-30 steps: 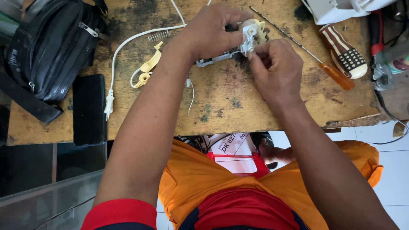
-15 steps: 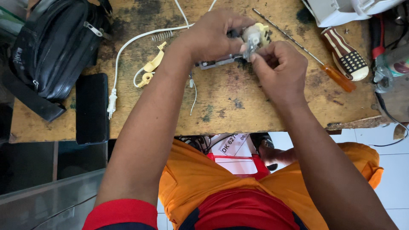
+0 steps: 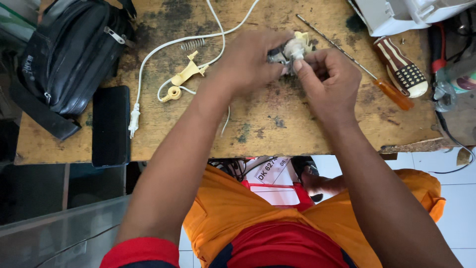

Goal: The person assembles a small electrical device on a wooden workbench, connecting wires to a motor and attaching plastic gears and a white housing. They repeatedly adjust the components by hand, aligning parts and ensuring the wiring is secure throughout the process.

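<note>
Head view: both hands [image 3: 297, 69] grip small motor assembly [image 3: 290, 51], axis lying left-right

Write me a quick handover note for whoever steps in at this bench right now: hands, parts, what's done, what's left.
Left hand: holds the small motor part above the wooden bench.
Right hand: fingertips pinch the part's pale end.
Loose on the bench: yellow plastic piece, spring, white cord, screwdriver.
Done: the part is out and in hand.
Left: the loose pieces are not yet refitted.
</note>
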